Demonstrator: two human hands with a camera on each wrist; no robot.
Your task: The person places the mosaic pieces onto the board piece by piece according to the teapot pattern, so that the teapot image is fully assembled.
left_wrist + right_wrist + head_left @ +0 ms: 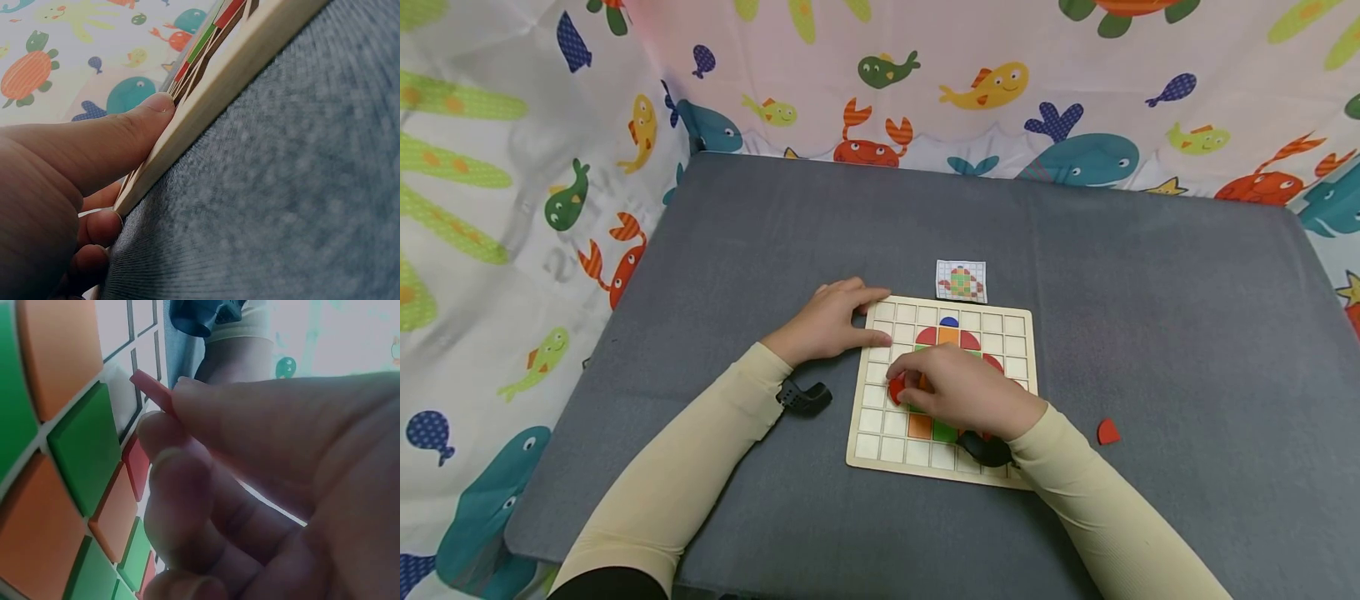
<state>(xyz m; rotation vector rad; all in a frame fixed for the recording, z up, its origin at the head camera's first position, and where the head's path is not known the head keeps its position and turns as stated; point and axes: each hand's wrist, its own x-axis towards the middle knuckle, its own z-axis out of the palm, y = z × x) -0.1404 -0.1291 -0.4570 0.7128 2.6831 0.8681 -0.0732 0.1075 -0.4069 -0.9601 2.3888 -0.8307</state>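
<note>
A wooden grid board (pixel 862 433) lies on the grey table, several of its cells filled with orange, green, red and blue pieces. At its upper left corner, my left hand (pixel 831 325) holds the board, thumb over the rim and fingers along the edge. My right hand (pixel 966 392) is above the board's middle and pinches a red piece (pixel 152 390) between thumb and index finger. The right wrist view shows that piece tilted beside a white cell, near green tiles (pixel 87 450) and orange tiles (pixel 37 525). The right hand hides part of the pattern in the head view.
A small printed pattern card (pixel 961 282) lies just beyond the board's far edge. One loose red piece (pixel 1108 432) with a rounded side lies on the table (pixel 1180 333) to the right. A curtain (pixel 820 75) with sea animals hangs behind and at the left.
</note>
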